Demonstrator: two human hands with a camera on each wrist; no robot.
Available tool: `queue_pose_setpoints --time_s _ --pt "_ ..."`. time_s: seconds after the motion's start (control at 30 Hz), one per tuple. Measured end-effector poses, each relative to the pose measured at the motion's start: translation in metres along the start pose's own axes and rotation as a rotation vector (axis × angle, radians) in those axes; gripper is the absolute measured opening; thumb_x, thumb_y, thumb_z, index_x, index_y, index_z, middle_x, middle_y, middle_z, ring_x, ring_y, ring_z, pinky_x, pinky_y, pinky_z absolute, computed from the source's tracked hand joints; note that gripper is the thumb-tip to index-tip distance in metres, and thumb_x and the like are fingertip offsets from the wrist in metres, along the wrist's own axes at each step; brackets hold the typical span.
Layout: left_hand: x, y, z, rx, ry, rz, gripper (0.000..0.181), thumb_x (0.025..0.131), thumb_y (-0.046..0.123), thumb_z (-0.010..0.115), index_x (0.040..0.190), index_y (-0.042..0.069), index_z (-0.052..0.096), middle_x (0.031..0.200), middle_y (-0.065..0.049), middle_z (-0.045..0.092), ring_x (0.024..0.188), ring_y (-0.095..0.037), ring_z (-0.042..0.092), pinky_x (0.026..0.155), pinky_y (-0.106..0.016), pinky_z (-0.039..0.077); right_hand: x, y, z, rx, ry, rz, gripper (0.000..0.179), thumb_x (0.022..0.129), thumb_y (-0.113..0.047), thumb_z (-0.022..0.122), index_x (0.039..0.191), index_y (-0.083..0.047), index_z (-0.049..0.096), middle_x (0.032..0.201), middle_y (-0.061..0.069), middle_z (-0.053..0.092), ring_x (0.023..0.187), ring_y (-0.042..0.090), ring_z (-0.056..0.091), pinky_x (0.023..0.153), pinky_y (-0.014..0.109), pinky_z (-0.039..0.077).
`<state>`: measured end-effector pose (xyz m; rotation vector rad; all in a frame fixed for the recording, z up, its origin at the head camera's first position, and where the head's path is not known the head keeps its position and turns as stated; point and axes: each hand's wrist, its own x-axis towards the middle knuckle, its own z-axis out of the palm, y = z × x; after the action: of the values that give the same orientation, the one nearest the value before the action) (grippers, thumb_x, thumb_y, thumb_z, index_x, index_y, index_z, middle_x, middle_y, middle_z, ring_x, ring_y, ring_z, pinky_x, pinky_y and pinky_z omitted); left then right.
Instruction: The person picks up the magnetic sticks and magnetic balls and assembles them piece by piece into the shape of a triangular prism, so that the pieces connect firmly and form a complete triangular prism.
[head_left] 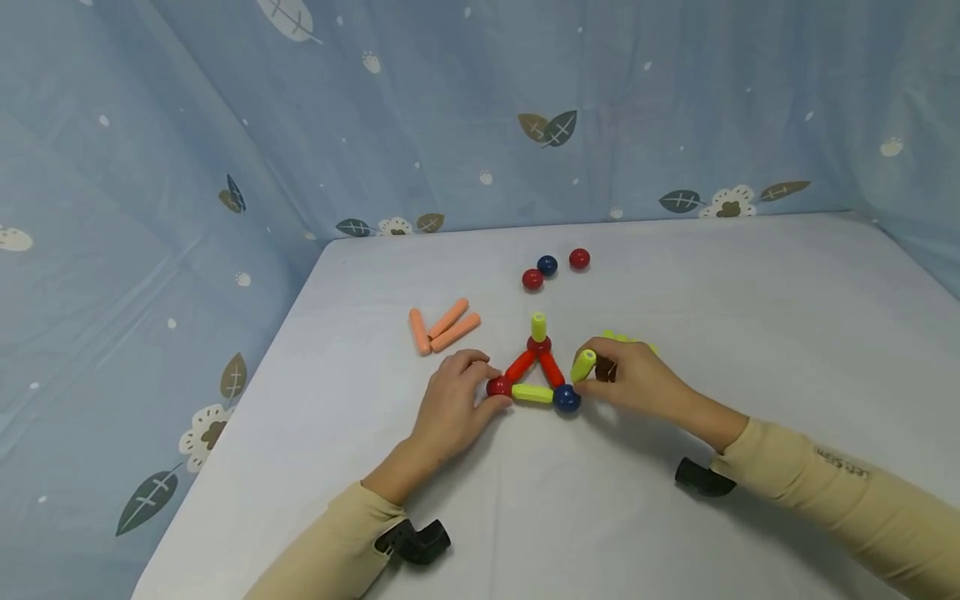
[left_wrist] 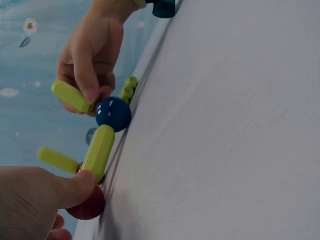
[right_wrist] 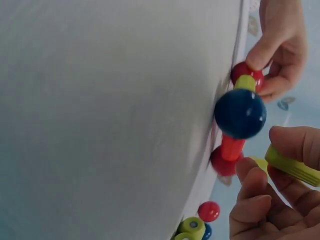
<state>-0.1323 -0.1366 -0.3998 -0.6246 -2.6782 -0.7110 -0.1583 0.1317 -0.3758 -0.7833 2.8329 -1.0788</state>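
Right hand (head_left: 637, 379), grip clamped on yellow-green stick (head_left: 583, 366) at its 9 o'clock, stick tilted, near 1 o'clock of blue ball (head_left: 567, 399), left hand (head_left: 457, 404), grip clamped on red ball (head_left: 498, 387) at its 2 o'clock.

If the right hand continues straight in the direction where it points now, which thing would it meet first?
Most likely the dark blue ball, just ahead of the right hand and its yellow-green stick, though the gap in depth is hard to judge.

Lime stick (head_left: 583, 365) beside blue ball (head_left: 567, 399)
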Motion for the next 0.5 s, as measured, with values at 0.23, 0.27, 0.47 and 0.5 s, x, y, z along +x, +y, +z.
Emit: queue_pose_setpoints --time_s 0.23,0.27,0.47,0.5 --pt "0.008 -0.001 -0.001 0.037 0.005 -0.004 0.034 0.081 0.029 0.081 0.110 0.013 0.074 0.115 -0.010 0.064 0.109 -0.029 0.060 0.090 -0.047 0.050 -0.006 -0.008 0.003 -0.003 -0.044 -0.057 0.015 0.083 -0.015 0.077 0.093 -0.014 0.067 0.073 -0.008 0.057 0.067 0.007 0.048 0.059 0.020 0.042" --pt "0.009 -0.001 -0.001 0.037 0.003 -0.006 0.034 0.081 0.029 0.081 0.110 0.013 0.074 0.115 -0.010 0.064 0.109 -0.029 0.060 0.091 -0.048 0.050 -0.007 -0.010 0.004 0.001 -0.045 -0.072 0.015 0.083 -0.015 0.077 0.093 -0.014 0.068 0.073 -0.008 0.057 0.067 0.008 0.049 0.058 0.020 0.042" --pt "0.012 -0.002 -0.001 0.028 0.003 -0.011 0.033 0.080 0.028 0.081 0.109 0.013 0.074 0.115 -0.011 0.064 0.108 -0.030 0.061 0.091 -0.048 0.049 -0.009 -0.019 0.008 -0.001 -0.052 -0.127 0.017 0.080 -0.013 0.079 0.093 -0.014 0.070 0.077 -0.009 0.059 0.070 0.011 0.052 0.059 0.019 0.044" --pt "0.012 -0.002 -0.001 0.027 0.003 -0.011 0.033 0.080 0.028 0.081 0.109 0.013 0.074 0.115 -0.011 0.064 0.107 -0.030 0.061 0.091 -0.048 0.049 -0.009 -0.019 0.008 -0.004 -0.052 -0.129 0.017 0.079 -0.013 0.079 0.093 -0.014 0.070 0.078 -0.010 0.059 0.070 0.011 0.052 0.060 0.018 0.045"
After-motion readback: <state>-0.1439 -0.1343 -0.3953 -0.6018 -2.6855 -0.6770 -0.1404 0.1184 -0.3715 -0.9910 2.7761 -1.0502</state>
